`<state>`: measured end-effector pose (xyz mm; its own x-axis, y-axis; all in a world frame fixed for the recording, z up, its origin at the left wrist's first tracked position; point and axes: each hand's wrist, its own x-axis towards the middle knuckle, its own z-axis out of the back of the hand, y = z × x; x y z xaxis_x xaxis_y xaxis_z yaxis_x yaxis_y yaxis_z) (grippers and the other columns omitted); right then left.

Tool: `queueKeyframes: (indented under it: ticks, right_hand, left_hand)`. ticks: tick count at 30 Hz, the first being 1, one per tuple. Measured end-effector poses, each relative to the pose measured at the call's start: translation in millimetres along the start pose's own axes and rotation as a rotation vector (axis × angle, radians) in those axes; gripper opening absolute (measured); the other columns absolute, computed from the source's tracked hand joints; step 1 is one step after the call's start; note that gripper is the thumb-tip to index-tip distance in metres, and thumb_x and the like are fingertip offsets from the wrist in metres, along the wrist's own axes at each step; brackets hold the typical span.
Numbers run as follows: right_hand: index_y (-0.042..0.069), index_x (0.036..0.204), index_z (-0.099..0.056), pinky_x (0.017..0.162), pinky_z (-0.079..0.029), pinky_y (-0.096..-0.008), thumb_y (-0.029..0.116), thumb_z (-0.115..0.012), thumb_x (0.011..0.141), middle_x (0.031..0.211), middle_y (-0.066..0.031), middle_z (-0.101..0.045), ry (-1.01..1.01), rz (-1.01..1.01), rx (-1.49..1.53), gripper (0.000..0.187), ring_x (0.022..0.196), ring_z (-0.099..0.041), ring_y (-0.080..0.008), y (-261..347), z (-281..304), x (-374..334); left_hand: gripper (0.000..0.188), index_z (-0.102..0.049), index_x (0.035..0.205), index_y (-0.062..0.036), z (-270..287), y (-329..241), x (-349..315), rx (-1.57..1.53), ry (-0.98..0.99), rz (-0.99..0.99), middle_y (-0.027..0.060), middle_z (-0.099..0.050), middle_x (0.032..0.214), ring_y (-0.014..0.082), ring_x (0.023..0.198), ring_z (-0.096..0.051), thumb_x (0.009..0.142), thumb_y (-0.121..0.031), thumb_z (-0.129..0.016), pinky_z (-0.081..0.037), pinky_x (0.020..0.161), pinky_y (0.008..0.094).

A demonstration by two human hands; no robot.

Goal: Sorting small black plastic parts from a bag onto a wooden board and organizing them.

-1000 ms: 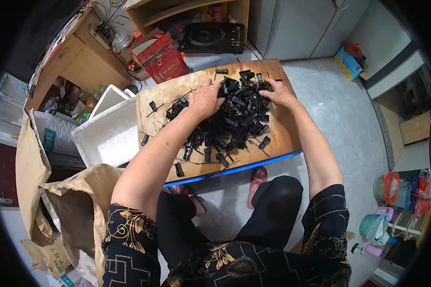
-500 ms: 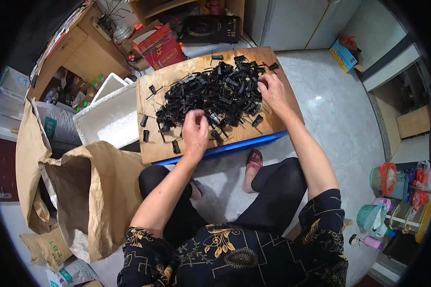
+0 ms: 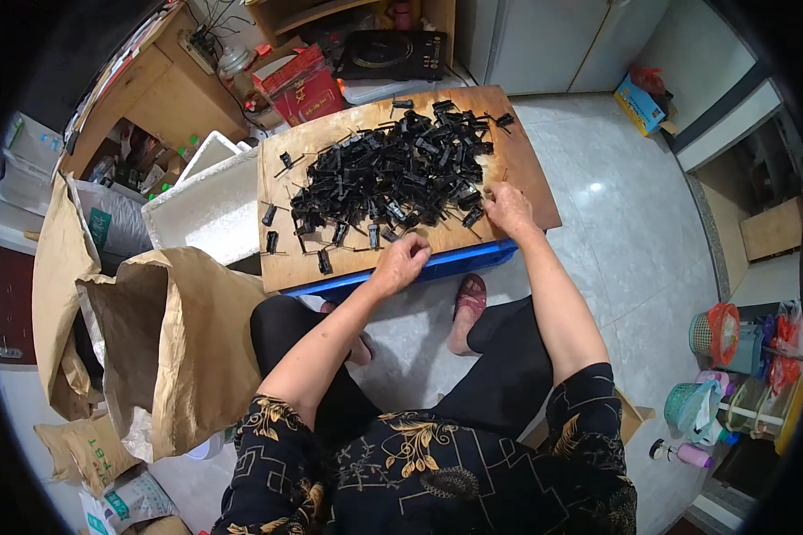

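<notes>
A heap of small black plastic parts with thin metal pins (image 3: 393, 169) covers much of the wooden board tabletop (image 3: 281, 267). At the board's front edge is my left hand (image 3: 403, 263), fingers curled together; whatever they pinch, if anything, is hidden. A black part (image 3: 374, 235) lies close to its knuckles. My right hand (image 3: 509, 210) rests low over the right front of the board with its fingers closed. A thin pin shows just above it, but what it grips is hidden. Another black part (image 3: 472, 218) lies beside its fingertips.
Below the board is a blue crate (image 3: 486, 259). To the left stand a white foam box (image 3: 210, 214) and an open brown paper sack (image 3: 210, 357). Behind the board are a red carton (image 3: 308, 94) and a black induction cooker (image 3: 391, 55).
My left hand has drawn back from the heap toward the front edge and moved right. My right hand has come nearer from the far right side of the heap.
</notes>
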<state>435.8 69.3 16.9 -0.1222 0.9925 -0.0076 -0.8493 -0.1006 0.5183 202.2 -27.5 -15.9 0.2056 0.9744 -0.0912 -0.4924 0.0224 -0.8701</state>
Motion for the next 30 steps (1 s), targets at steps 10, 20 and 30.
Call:
queueKeyframes:
  ticks: [10,20,30]
  right_hand:
    - [0.009,0.093,-0.063,0.079,-0.047,-0.0421,0.022,-0.062,0.073,0.094,-0.0146,-0.062,-0.029,-0.013,-0.082,0.024,0.092,-0.06,-0.0318,1,-13,16]
    - [0.012,0.093,-0.058,0.074,-0.046,-0.0439,0.02,-0.062,0.074,0.089,-0.0124,-0.064,-0.225,-0.024,0.18,0.021,0.087,-0.06,-0.0339,23,21,33]
    - [0.006,0.085,-0.053,0.065,-0.046,-0.0416,0.021,-0.062,0.076,0.075,-0.0128,-0.061,-0.432,0.032,0.134,0.019,0.073,-0.06,-0.0311,57,41,25]
  left_hand:
    - [0.025,-0.059,0.093,-0.0007,24,-20,51,0.074,-0.075,0.155,0.0055,-0.062,0.08,0.0129,0.075,-0.056,0.081,-0.022,-0.061,-0.046,0.071,0.027]
    - [0.021,-0.059,0.085,-0.0032,50,-21,51,-0.127,0.063,0.238,0.0052,-0.06,0.071,0.0114,0.062,-0.055,0.081,-0.023,-0.06,-0.046,0.058,0.027]
    - [0.021,-0.057,0.084,-0.0101,78,-55,25,-0.287,0.304,0.345,-0.0002,-0.061,0.072,0.007,0.063,-0.056,0.087,-0.03,-0.056,-0.041,0.052,0.0196]
